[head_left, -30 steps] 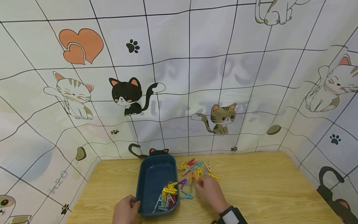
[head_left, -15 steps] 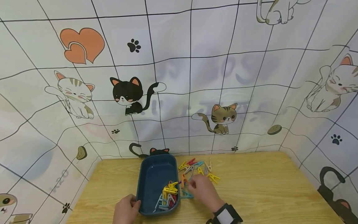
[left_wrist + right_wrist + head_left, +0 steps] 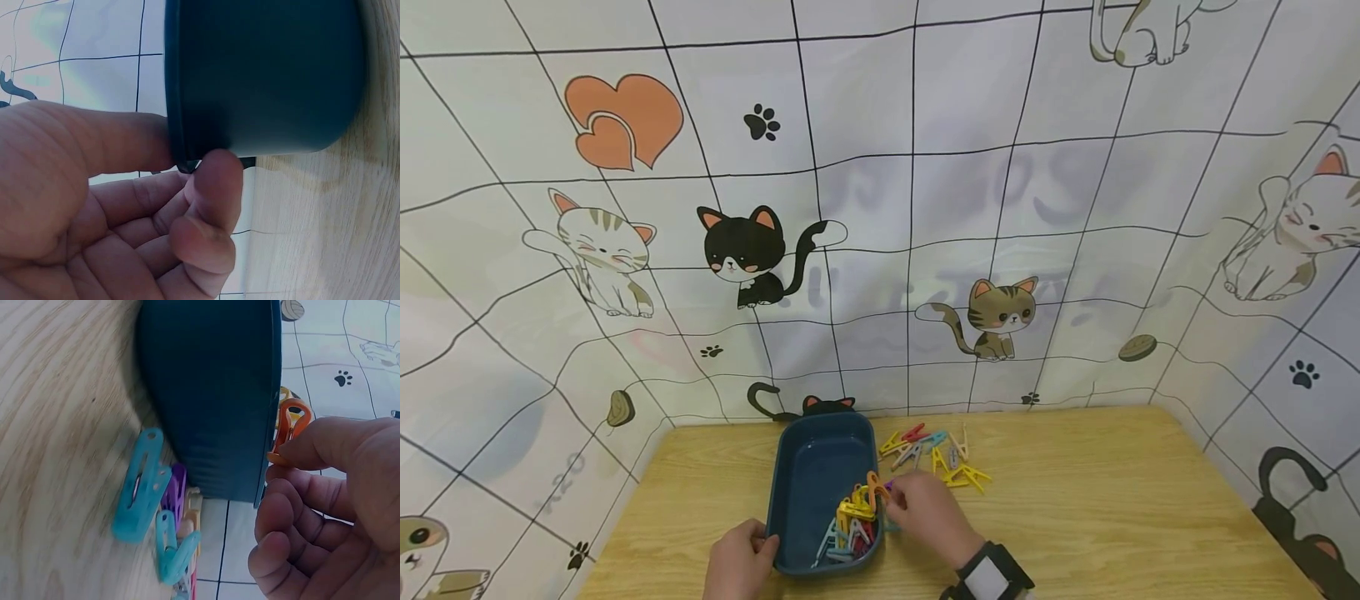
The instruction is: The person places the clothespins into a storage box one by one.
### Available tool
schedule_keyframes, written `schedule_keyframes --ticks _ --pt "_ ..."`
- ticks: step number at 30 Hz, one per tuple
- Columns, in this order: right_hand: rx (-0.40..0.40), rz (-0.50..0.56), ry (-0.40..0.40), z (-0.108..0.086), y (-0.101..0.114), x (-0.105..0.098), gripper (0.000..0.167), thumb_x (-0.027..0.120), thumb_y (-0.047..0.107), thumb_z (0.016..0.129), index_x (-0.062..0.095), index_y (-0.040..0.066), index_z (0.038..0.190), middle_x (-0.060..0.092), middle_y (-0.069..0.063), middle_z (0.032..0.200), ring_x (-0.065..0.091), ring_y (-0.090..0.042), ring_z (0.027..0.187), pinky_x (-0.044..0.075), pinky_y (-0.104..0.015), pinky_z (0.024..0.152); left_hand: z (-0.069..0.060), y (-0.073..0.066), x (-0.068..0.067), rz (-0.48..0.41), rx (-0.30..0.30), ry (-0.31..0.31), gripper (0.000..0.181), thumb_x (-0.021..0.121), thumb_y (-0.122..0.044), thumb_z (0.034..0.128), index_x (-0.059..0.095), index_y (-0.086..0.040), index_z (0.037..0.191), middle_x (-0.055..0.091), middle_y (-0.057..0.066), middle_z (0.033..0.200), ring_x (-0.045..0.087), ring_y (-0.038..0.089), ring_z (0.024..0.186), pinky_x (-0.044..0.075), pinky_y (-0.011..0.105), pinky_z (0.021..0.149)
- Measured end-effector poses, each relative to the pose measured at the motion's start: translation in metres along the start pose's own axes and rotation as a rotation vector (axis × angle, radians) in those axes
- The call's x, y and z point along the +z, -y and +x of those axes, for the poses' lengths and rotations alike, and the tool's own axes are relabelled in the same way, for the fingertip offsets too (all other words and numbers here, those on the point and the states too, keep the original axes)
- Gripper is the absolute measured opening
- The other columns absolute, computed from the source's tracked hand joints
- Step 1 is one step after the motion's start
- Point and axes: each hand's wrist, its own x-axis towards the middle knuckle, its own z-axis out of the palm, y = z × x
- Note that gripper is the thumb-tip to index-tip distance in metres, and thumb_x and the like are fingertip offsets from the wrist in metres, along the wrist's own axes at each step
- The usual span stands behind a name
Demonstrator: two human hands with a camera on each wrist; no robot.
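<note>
A dark blue plastic tub point(image 3: 808, 492) stands on the table with several clothespins point(image 3: 853, 529) in yellow, teal, grey and red piled at its near right end. My left hand point(image 3: 739, 560) pinches the tub's left rim between thumb and fingers; the left wrist view shows the thumb on the rim point(image 3: 176, 81). Between thumb and forefinger my right hand point(image 3: 928, 512) pinches an orange clothespin point(image 3: 292, 419) at the tub's right rim. Below that hand, in the right wrist view, lie a teal clothespin point(image 3: 140, 487) and a purple clothespin point(image 3: 176, 487) on the table.
Right of the tub, several loose clothespins point(image 3: 913, 450) lie scattered, with yellow clothespins point(image 3: 966, 477) nearest the right hand. The wooden table point(image 3: 1097, 500) meets a cat-patterned cloth backdrop point(image 3: 865, 333) behind and at both sides.
My right hand has moved left, carrying the orange clothespin from the loose pile to the tub's right rim. The left hand keeps its grip on the tub.
</note>
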Motion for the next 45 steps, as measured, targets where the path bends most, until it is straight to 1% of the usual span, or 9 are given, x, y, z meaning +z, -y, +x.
schedule_keyframes --ticks 5,13,19,24,26,28,33,40,45 --pt "-0.023 -0.021 0.001 0.005 0.007 0.004 0.034 0.072 0.008 0.086 0.052 0.019 0.060 0.041 0.011 0.062 0.036 -0.002 0.057 0.031 -0.021 0.054 0.000 -0.001 0.000 -0.004 -0.014 0.004 0.012 0.072 -0.008 0.0917 0.068 0.002 0.086 0.059 0.001 0.066 0.053 0.015 0.059 0.045 0.031 0.056" --pt "-0.043 -0.038 0.030 0.010 0.017 0.007 0.031 0.071 0.010 0.086 0.055 0.019 0.061 0.042 0.013 0.061 0.037 -0.002 0.058 0.032 -0.021 0.055 0.000 -0.001 0.001 0.001 -0.004 -0.004 0.012 0.072 -0.007 0.0914 0.068 0.001 0.084 0.058 0.001 0.065 0.052 0.015 0.058 0.044 0.031 0.056" --pt "-0.090 -0.008 0.058 0.012 0.021 0.010 0.034 0.072 0.011 0.091 0.056 0.019 0.061 0.042 0.013 0.060 0.036 -0.001 0.057 0.032 -0.020 0.056 0.000 -0.001 0.001 -0.002 -0.009 -0.012 0.011 0.072 -0.007 0.0906 0.068 0.001 0.084 0.059 0.000 0.065 0.052 0.015 0.058 0.044 0.031 0.055" --pt "-0.096 0.019 0.064 0.012 0.022 0.012 0.036 0.073 0.014 0.094 0.055 0.019 0.062 0.042 0.012 0.062 0.037 -0.001 0.057 0.032 -0.019 0.054 0.000 -0.002 0.001 0.001 -0.007 -0.018 0.010 0.072 -0.007 0.0900 0.069 0.001 0.084 0.059 0.000 0.065 0.052 0.015 0.058 0.044 0.031 0.056" --pt "-0.098 0.026 0.058 0.011 0.021 0.013 0.036 0.072 0.014 0.094 0.055 0.019 0.063 0.042 0.012 0.062 0.037 -0.001 0.056 0.032 -0.019 0.054 0.000 -0.001 0.001 0.005 0.004 -0.017 0.011 0.072 -0.007 0.0903 0.068 0.002 0.084 0.060 0.000 0.065 0.052 0.015 0.058 0.044 0.031 0.056" --pt "-0.093 0.035 0.057 0.010 0.020 0.013 0.035 0.072 0.013 0.094 0.057 0.018 0.063 0.042 0.011 0.063 0.037 -0.001 0.057 0.032 -0.020 0.054 0.000 -0.001 0.000 0.004 0.001 -0.013 0.011 0.071 -0.007 0.0905 0.068 0.002 0.084 0.060 0.001 0.065 0.053 0.015 0.059 0.044 0.031 0.056" --pt "-0.048 0.044 0.065 0.007 0.014 0.011 0.027 0.071 0.014 0.094 0.064 0.018 0.069 0.046 0.012 0.066 0.041 -0.001 0.060 0.035 -0.021 0.056 0.001 -0.002 0.000 -0.006 -0.023 0.001 0.011 0.071 -0.007 0.0909 0.069 0.002 0.085 0.059 0.001 0.066 0.053 0.016 0.059 0.044 0.031 0.056" --pt "-0.021 0.110 0.033 0.000 0.003 0.007 0.033 0.069 0.012 0.096 0.056 0.019 0.066 0.046 0.011 0.069 0.041 -0.001 0.061 0.034 -0.021 0.056 0.001 -0.001 0.000 0.006 -0.030 0.003 0.011 0.071 -0.008 0.0909 0.068 0.001 0.085 0.059 0.001 0.067 0.052 0.016 0.060 0.043 0.031 0.057" --pt "0.001 0.127 0.005 -0.005 -0.009 0.005 0.029 0.067 0.012 0.098 0.062 0.019 0.070 0.048 0.012 0.070 0.042 -0.001 0.063 0.036 -0.021 0.056 0.002 0.000 0.000 0.007 -0.025 0.003 0.011 0.071 -0.008 0.0909 0.068 0.000 0.084 0.059 0.001 0.066 0.052 0.016 0.059 0.043 0.031 0.056"
